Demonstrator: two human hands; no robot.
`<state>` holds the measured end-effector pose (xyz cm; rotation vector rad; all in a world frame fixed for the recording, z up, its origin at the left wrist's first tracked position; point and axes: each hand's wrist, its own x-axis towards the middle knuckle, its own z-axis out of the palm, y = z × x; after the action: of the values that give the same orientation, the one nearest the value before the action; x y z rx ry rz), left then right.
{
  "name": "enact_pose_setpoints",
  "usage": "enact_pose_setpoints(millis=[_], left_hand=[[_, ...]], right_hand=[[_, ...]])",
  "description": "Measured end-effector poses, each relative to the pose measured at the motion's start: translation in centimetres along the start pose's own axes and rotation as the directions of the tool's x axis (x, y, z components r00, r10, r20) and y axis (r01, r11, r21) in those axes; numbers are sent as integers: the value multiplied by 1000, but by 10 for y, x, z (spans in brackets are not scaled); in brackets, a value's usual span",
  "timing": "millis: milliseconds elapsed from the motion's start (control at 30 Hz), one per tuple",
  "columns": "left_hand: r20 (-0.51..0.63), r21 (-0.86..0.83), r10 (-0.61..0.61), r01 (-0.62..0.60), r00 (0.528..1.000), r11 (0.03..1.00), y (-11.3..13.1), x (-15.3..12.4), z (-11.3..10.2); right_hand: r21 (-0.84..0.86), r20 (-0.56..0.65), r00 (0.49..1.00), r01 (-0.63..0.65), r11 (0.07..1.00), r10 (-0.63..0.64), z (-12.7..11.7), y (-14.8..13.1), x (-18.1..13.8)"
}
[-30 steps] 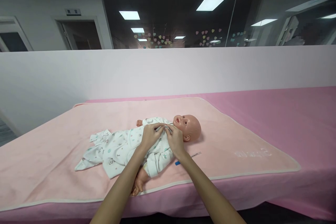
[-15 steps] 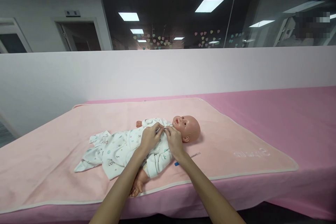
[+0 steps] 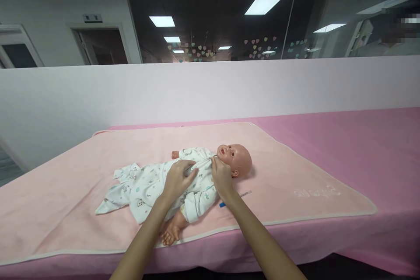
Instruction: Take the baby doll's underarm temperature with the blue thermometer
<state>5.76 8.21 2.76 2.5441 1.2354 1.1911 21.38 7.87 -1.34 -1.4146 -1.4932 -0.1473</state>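
White baby suit [image 3: 154, 183] on the doll [image 3: 234, 159] is pinched by both hands. Left hand [image 3: 177, 178] and right hand [image 3: 222, 178] grip cloth near the blanket [image 3: 295, 170]'s front edge. Its writing is too faint to read.

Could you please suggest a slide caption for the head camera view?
Both hands, left hand and right hand, on the printed romper of a baby doll lying on a pink blanket.

white romper [image 3: 147, 183] with small green prints, peach blanket [image 3: 295, 170], pink table cover [image 3: 367, 140].
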Motion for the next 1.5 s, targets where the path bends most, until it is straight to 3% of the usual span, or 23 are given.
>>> enact_pose_setpoints(millis=[167, 233, 333, 433, 600, 800, 933, 1000, 1100, 1133, 1300, 1500], left_hand=[[-39, -80, 26, -29, 999, 996, -8, -15, -9], [-60, -109, 40, -47, 997, 993, -8, -16, -9], [-65, -134, 51, -59, 997, 989, -6, -16, -9], [-59, -155, -3, -6, 998, 988, -4, -17, -10], [-50, -215, -149, 135, 988, 967, -2, -19, -10], [-39, -55, -109, 107, 993, 993, 2, -22, -11], [-50, 14, -136, 137, 989, 990, -4, -31, -18], [-48, 32, -163, 165, 985, 986, -10, -39, -25], [-4, 16, -161, 161, 987, 987, -16, -49, -33], [7, 7, -158, 158, 987, 987, -17, -51, -34], [-12, -45, -177, 177, 984, 983, -17, -55, -35], [-34, -139, -215, 208, 976, 968, -17, -58, -35]], right_hand=[[19, -100, 990, 99, 995, -97, -4, -12, -7], [75, -50, 981, 189, 979, -185, -6, -23, -10], [198, 116, 955, 247, 948, -273, -7, -37, -11], [249, 197, 950, 190, 950, -242, -4, -42, -12], [215, 210, 950, 185, 959, -231, 4, -35, -11], [100, 199, 962, 169, 980, -186, 11, -35, -11], [42, 98, 990, 103, 994, -106, 8, -40, -16], [27, 135, 967, 216, 976, -218, 4, -45, -20], [120, 289, 855, 413, 903, -430, 1, -54, -24], [153, 316, 840, 414, 897, -441, 0, -57, -25], [144, 367, 877, 275, 951, -309, -1, -67, -22], [34, 445, 837, 338, 940, -317, -5, -70, -22]])
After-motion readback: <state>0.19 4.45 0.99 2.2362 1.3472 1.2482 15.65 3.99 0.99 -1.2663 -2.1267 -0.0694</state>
